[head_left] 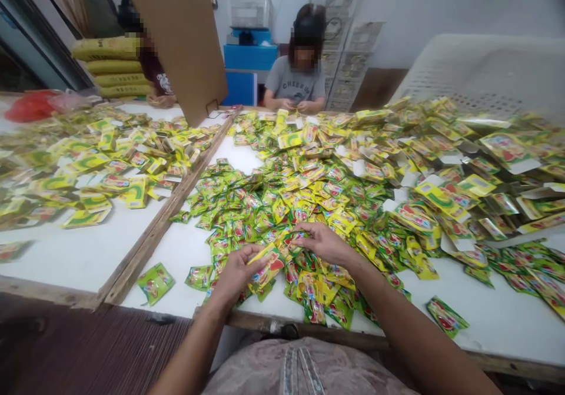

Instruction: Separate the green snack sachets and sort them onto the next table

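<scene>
My left hand (237, 276) is closed around a small yellow carton (269, 265) printed with a red fruit, its thumb lying along the near face. The carton is tilted, its upper right end towards my right hand (324, 243). The fingers of that hand are pinched at this end on a small green packet (288, 242), partly hidden by the fingers. How far the packet sits inside the carton I cannot tell. Beneath and around both hands spreads a heap of shiny green and yellow packets (238, 206).
Flattened and open cartons (441, 201) pile up on the right, against a white perforated basket (477, 71). A wooden strip (172, 201) divides the white table, with more cartons (106, 165) on its left. Across the table a person (296, 80) sits; another is partly behind a cardboard panel (180, 42).
</scene>
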The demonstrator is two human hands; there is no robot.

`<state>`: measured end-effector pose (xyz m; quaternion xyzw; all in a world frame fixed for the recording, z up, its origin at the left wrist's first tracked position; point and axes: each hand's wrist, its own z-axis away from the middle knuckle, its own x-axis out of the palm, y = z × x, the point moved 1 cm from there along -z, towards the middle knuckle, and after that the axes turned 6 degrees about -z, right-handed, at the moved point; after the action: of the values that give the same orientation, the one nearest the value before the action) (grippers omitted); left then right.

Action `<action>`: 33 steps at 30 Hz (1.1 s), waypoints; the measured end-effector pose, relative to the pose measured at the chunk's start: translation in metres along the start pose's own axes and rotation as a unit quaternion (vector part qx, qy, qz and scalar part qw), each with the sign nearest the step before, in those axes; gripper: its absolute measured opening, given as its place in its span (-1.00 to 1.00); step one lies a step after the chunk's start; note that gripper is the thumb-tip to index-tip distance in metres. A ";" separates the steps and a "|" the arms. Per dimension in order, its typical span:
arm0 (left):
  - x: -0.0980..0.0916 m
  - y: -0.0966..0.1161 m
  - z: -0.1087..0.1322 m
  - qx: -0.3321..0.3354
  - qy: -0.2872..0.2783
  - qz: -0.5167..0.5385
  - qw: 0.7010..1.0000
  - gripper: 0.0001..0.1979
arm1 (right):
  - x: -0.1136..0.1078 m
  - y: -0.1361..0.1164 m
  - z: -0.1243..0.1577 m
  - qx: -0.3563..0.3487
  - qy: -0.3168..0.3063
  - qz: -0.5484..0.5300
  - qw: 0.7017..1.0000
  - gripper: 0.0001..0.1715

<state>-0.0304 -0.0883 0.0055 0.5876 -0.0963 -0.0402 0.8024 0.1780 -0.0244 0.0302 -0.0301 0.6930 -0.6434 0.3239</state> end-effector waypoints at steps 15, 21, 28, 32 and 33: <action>0.015 -0.005 -0.008 0.031 0.009 0.001 0.999 -0.69 | 0.010 -0.010 0.003 0.044 0.144 0.027 0.988 -0.66; 0.013 -0.008 -0.008 -0.044 -0.017 0.093 0.995 -0.64 | 0.019 -0.007 0.006 0.042 0.198 -0.101 0.974 -0.58; 0.013 -0.004 -0.007 -0.057 0.007 0.148 0.987 -0.59 | 0.018 -0.007 0.013 0.041 0.176 -0.129 0.975 -0.61; 0.015 -0.005 -0.006 -0.047 -0.006 0.129 0.991 -0.60 | 0.017 -0.004 0.015 0.051 0.153 -0.108 0.981 -0.66; 0.016 -0.005 -0.006 -0.041 -0.009 0.121 0.992 -0.60 | 0.017 -0.004 0.016 0.053 0.145 -0.093 0.984 -0.68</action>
<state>-0.0137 -0.0871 0.0007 0.5379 -0.1720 0.0475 0.8239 0.1705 -0.0471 0.0275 0.0159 0.6917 -0.7041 0.1599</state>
